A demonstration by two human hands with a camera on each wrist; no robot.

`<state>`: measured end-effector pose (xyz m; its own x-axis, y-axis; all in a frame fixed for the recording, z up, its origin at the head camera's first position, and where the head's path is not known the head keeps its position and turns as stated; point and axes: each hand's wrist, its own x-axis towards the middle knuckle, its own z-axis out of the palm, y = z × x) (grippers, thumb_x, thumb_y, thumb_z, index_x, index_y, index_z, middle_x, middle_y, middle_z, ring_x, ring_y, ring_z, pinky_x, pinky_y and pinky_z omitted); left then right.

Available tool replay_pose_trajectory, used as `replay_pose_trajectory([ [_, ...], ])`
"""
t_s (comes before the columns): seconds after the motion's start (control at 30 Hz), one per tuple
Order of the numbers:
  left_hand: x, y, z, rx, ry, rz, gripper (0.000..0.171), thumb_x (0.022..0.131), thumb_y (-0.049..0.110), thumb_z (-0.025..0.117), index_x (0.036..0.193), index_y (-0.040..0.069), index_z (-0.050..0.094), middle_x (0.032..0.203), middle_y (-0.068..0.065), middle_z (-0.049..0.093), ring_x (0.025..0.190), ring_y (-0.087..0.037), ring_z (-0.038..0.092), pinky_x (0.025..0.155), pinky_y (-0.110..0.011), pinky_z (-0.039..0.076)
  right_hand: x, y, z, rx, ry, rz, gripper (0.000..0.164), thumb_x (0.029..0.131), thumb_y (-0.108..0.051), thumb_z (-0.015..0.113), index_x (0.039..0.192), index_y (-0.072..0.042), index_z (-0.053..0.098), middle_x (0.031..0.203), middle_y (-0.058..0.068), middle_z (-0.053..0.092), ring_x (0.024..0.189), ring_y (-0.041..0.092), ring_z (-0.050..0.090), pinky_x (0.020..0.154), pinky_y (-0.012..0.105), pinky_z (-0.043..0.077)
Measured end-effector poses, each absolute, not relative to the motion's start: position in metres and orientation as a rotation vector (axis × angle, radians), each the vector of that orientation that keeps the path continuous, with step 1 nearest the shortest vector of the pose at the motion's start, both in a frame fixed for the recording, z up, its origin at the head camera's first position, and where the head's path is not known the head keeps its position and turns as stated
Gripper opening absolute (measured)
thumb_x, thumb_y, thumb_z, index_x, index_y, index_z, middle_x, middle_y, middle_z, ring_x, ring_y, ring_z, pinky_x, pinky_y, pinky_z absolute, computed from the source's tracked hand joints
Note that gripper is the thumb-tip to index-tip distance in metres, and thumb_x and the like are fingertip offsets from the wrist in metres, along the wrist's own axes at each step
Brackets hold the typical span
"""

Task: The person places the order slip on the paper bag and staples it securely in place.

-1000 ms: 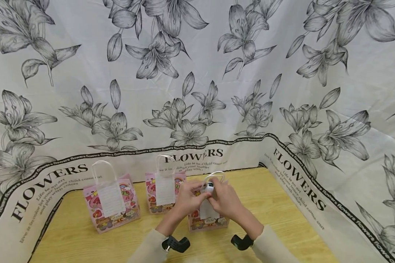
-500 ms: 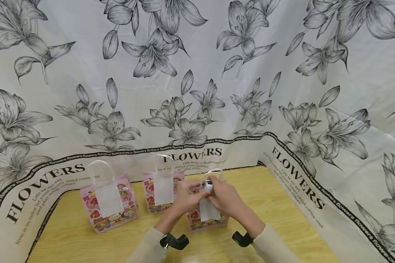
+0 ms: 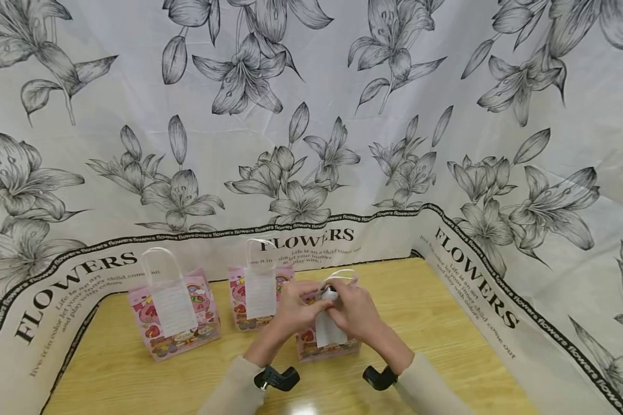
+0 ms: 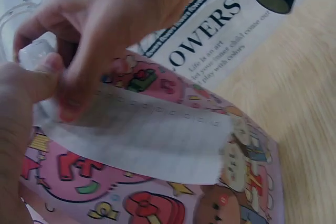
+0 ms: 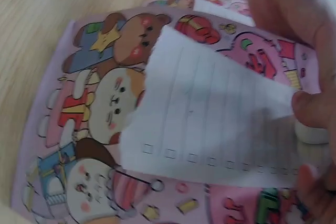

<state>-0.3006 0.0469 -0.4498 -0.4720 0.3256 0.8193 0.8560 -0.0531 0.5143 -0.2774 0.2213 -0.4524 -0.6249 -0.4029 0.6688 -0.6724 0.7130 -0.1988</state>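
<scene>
A pink cartoon-print paper bag point(image 3: 306, 346) with white twisted handles stands between the hands. A lined white paper slip point(image 3: 329, 329) with a torn lower edge hangs down its front. The left hand point(image 3: 294, 308) grips the bag's top edge and the slip's upper end. The right hand point(image 3: 357, 311) holds a small white stapler point(image 3: 330, 295) at that same edge. In the left wrist view, the left thumb lies against the white stapler point(image 4: 39, 53). The right wrist view shows the slip point(image 5: 194, 114) lying over the cartoon print; the fingers hide its top.
Two matching pink bags with white slips stand on the left, one at the far left point(image 3: 161, 346) and one in the middle point(image 3: 237, 294). All three are on a wood-grain table point(image 3: 426, 346). A white flower-print curtain point(image 3: 311, 86) encloses the back and sides.
The white stapler has tilted, and its dark end shows less between the fingers. Both hands stay at the bag's top edge. The head view has shifted slightly.
</scene>
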Motion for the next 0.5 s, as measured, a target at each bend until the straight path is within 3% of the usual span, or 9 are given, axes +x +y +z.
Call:
replay_pose_trajectory([
  [0.27,-0.299,0.0438,-0.4547,-1.254,-1.769,-1.551,0.024,0.071,-0.012,0.08,0.094,-0.012,0.071,0.088,-0.021,0.071,0.078,-0.028,0.071,0.065,-0.035,0.057,-0.2744,0.2199,-0.447,0.838,-2.515,0.438,0.041,0.087,-0.022,0.076,0.119,-0.013,0.052,0.076,-0.008,0.057,0.058,0.005,0.05,0.051,0.024,0.044],
  [0.5,-0.2955,0.0451,-0.4523,-1.211,-1.775,-1.428,0.026,0.072,-0.009,0.08,0.096,-0.008,0.072,0.088,-0.018,0.072,0.075,-0.025,0.07,0.061,-0.031,0.056,-0.2773,0.2167,-0.4499,0.898,-2.379,0.608,0.042,0.078,0.0,0.072,0.115,-0.01,0.055,0.069,-0.009,0.05,0.053,0.002,0.042,0.046,0.019,0.038],
])
